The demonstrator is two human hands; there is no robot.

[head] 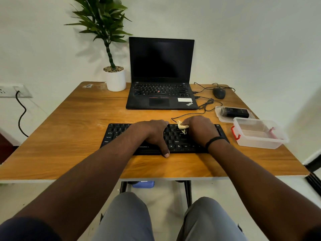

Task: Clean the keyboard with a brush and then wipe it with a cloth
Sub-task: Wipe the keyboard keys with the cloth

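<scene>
Keyboard: black, centre of frame, on the wooden desk.
Left hand: spread flat over the keys, holding nothing.
Right hand: fingers closed on a crumpled yellow cloth, pressed to the upper keys.
Brush: right of frame, on a clear lid behind the clear box.
</scene>
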